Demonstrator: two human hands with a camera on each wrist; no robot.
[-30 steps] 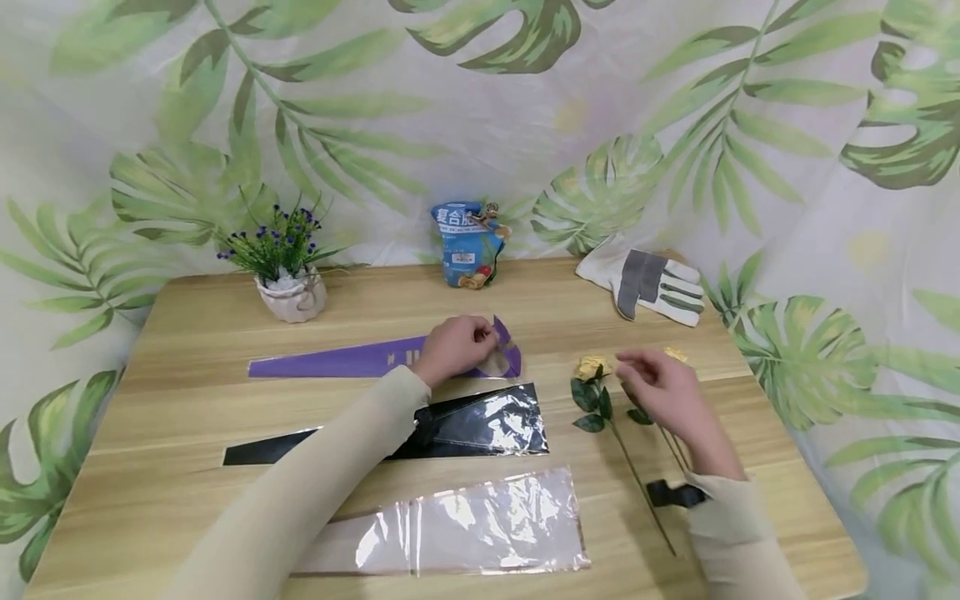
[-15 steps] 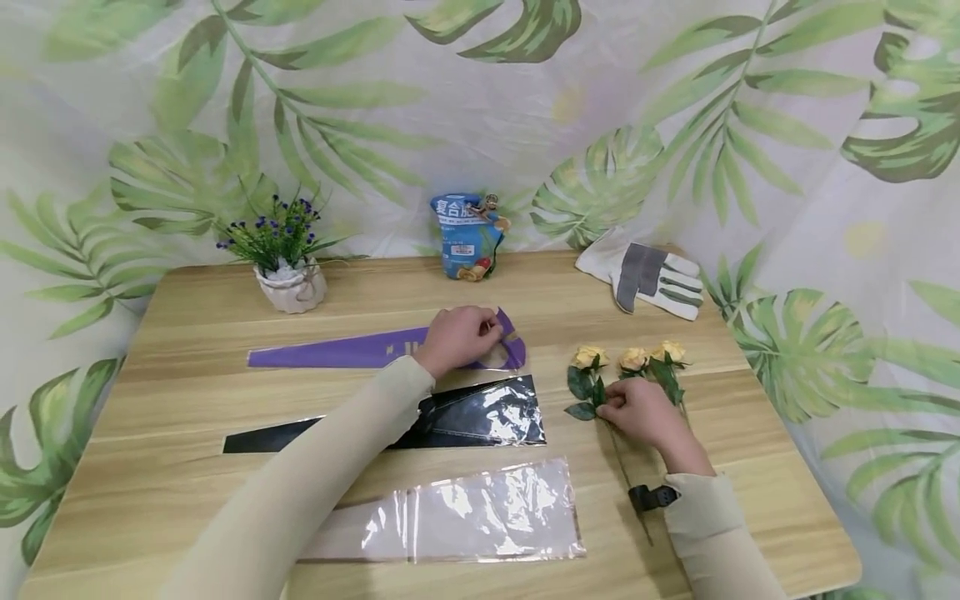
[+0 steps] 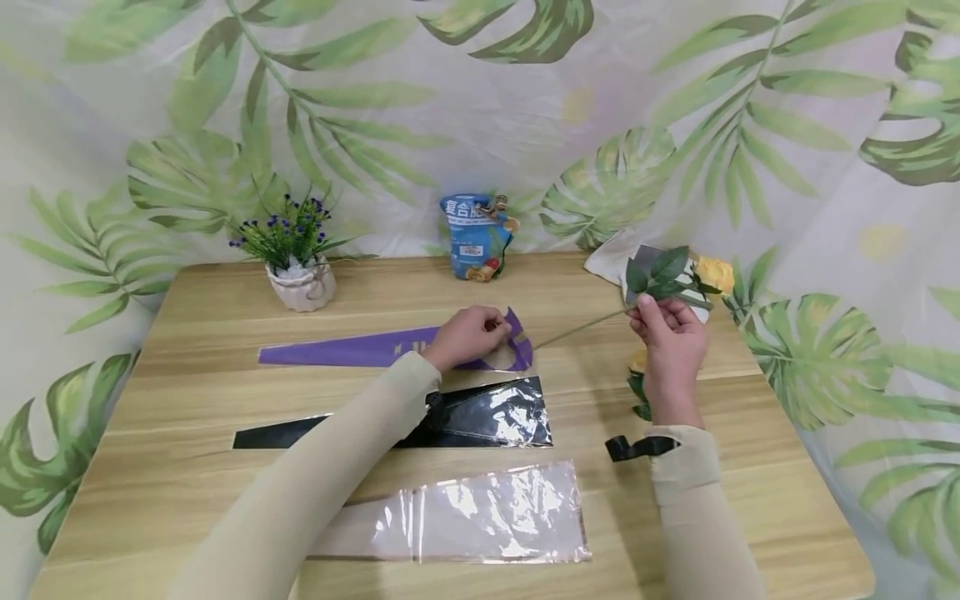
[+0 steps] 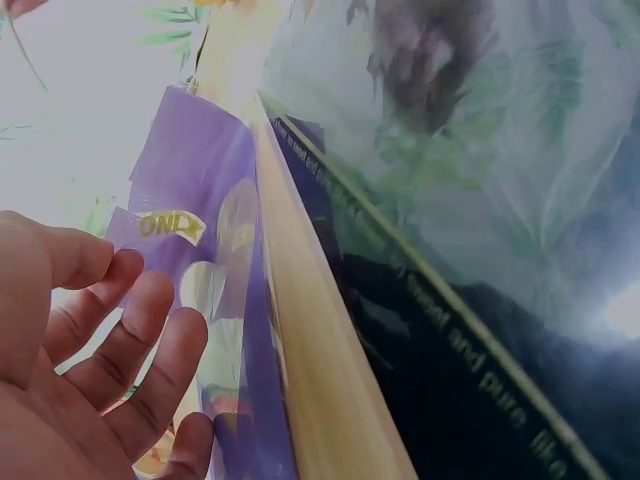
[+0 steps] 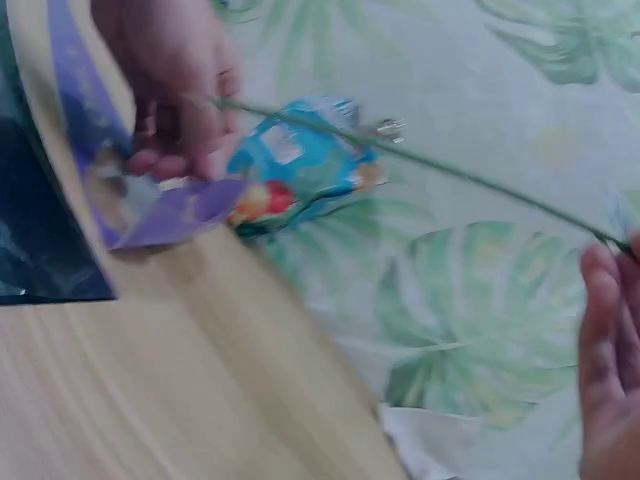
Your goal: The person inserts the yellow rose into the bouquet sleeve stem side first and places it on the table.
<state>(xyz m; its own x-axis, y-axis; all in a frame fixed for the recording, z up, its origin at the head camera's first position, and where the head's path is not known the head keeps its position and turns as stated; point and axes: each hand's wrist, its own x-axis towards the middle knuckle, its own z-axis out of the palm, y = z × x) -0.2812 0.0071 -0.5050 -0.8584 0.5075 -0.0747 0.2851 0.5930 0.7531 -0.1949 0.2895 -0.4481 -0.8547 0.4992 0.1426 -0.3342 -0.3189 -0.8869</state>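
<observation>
With its thumb and index finger, my left hand [image 3: 470,336] pinches the mouth edge of a flat purple flower sleeve [image 3: 337,348]; the left wrist view shows the sleeve's mouth [image 4: 165,150] slightly parted. Held up in my right hand [image 3: 672,346] is a yellow rose [image 3: 714,276], pinched by the stem just below its dark green leaves. In the head view its thin stem [image 3: 585,326] slants down left, the lower end appearing near the sleeve's mouth. Whether stem and sleeve touch cannot be told. Behind my right hand another yellow rose [image 3: 637,361] lies mostly hidden on the table.
A black sleeve [image 3: 502,412] and a clear one [image 3: 495,517] lie nearer me on the wooden table [image 3: 765,500]. Along the back stand a potted purple-flowered plant [image 3: 302,285] and a blue bag [image 3: 474,242]. A work glove [image 3: 606,257] lies behind the lifted rose.
My right hand has taken one rose off the table and raised it, turning its bloom to the right and its stem toward the purple sleeve. My left hand stays at the sleeve's mouth.
</observation>
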